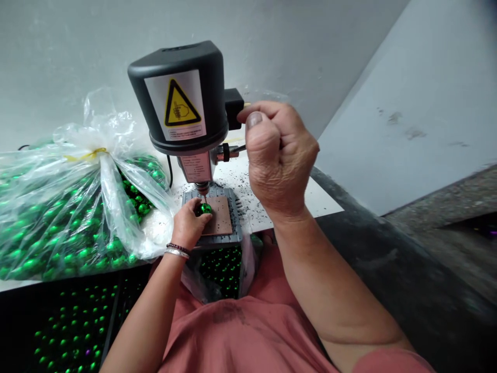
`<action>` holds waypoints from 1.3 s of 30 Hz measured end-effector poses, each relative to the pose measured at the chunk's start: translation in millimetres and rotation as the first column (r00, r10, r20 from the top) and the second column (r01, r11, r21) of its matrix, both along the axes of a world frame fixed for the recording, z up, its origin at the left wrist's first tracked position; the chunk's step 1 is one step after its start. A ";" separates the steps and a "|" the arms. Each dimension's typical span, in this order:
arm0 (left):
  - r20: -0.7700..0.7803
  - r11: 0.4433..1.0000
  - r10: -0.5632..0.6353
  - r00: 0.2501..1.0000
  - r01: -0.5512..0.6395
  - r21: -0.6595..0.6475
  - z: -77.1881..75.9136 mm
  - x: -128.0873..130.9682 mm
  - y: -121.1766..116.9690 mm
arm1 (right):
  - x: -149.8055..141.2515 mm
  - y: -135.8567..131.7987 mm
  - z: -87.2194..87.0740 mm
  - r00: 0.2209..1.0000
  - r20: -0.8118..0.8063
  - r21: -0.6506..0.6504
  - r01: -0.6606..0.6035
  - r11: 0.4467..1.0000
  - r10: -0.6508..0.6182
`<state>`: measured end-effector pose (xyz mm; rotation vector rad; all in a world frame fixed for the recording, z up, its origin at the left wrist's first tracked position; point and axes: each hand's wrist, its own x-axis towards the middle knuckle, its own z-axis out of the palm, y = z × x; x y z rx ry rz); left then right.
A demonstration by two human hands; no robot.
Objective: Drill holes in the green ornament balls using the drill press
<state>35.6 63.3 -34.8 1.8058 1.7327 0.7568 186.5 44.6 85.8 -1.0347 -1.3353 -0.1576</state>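
My left hand (190, 223) pinches a shiny green ball (205, 208) between thumb and fingers. The ball sits on a brown board (222, 215) fixed over the grey base of a small bench drill press (182, 98). Straight above the ball is the thin drill bit (205, 199), its tip at or very near the ball's top. To the right of the black motor housing, my right hand (279, 150) is closed around the feed lever (241, 148); most of the lever is hidden in the fist.
A tied clear plastic bag (77, 207) full of green balls lies left of the drill. Dark shavings (248, 199) litter the white tabletop (318, 199). Below the table's edge, more green balls (221, 269) fill an open bag at my lap. A wall rises behind.
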 end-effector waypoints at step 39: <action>-0.017 0.991 -0.087 0.996 0.088 0.097 -13.7 -0.6 0.7 | 0.2 -20.2 -48.3 0.986 0.135 0.081 0.085 0.993 -0.095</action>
